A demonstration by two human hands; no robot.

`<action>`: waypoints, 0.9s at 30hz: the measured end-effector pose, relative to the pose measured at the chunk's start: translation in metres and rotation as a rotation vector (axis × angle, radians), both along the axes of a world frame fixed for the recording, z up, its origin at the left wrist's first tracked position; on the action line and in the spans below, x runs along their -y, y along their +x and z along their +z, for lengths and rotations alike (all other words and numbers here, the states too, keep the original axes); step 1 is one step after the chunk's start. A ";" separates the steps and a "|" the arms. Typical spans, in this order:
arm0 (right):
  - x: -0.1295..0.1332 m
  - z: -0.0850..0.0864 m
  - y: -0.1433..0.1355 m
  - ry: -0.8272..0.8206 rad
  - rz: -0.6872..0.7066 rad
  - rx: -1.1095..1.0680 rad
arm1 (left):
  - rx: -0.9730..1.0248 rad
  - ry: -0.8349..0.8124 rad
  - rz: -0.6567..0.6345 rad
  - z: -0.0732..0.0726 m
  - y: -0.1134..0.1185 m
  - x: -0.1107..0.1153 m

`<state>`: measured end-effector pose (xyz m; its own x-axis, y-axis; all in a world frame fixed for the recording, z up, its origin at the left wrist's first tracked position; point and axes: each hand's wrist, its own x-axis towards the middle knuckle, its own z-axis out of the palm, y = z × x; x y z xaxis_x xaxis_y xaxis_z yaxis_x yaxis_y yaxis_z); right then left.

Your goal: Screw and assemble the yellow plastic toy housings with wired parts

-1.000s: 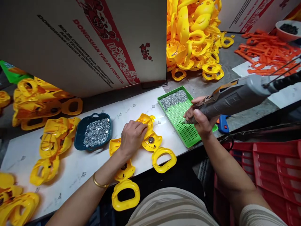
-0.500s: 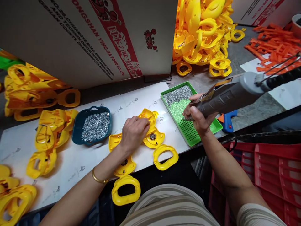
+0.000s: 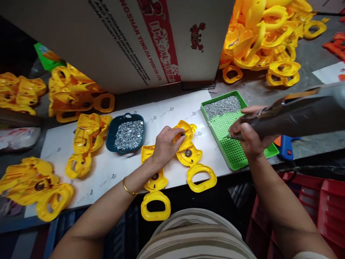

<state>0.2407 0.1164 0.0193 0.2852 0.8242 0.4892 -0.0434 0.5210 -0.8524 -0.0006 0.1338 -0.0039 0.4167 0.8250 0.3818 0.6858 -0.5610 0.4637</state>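
Observation:
My left hand (image 3: pixel 168 145) is closed in a pinch over the upper part of a yellow plastic shell (image 3: pixel 195 153) with a round metal part and a ring handle. A small dark part shows at the fingertips; what they hold, if anything, is unclear. Partly under my left wrist lies a second yellow shell (image 3: pixel 159 182), also with a ring handle. My right hand (image 3: pixel 253 138) is wrapped around the front of a grey electric screwdriver (image 3: pixel 293 117), its tip pointing left above the green perforated tray (image 3: pixel 239 158). Silvery screws (image 3: pixel 222 107) fill the tray's far end.
A dark teal basket (image 3: pixel 109 138) of small metal parts stands to the left. More yellow shells (image 3: pixel 87 135) lie beyond it, and a tall heap of yellow parts (image 3: pixel 264 32) is at back right. A large carton (image 3: pixel 207 68) stands behind; a blue glue gun (image 3: pixel 286 148) lies right.
The view has turned left, so everything sits further right. My left hand stays at the shell, its fingers now at the upper part. My right hand keeps the screwdriver above the tray.

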 end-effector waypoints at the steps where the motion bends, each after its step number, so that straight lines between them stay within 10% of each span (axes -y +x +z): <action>1: 0.001 0.005 -0.001 0.021 -0.020 0.004 | 0.008 -0.015 0.002 0.000 0.000 0.000; 27: -0.021 0.052 -0.069 0.127 0.199 -0.152 | -0.238 -0.216 -0.016 -0.001 0.009 -0.011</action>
<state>0.1715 0.1373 0.0708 0.2017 0.8061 0.5564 -0.2776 0.5918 -0.7568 0.0080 0.1449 -0.0047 0.4866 0.8690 0.0894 0.7811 -0.4786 0.4010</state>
